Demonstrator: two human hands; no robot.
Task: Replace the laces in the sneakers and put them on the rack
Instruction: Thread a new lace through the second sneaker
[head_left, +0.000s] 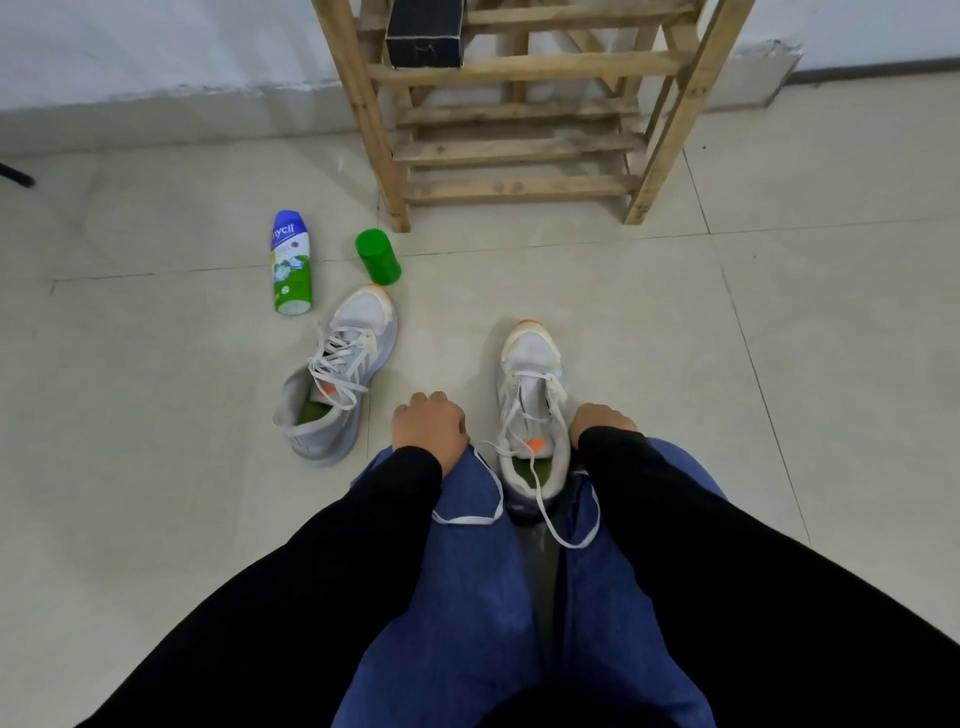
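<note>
Since the lace trails from the near sneaker over both knees up to each fist, L hand & R hand look curled round its ends, prob. drawing it thru the eyelets; shoe sits btwn the knees for reach. 2nd sneaker lies laced to the left, near a spray bottle & green cap; pale tiled floor, wooden rack ahead by a white wall, no sneaker on it yet.

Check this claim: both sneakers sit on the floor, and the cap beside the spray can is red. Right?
No: the cap beside the spray can is green, not red; the head view shows it. Both sneakers sit on the floor.
</note>
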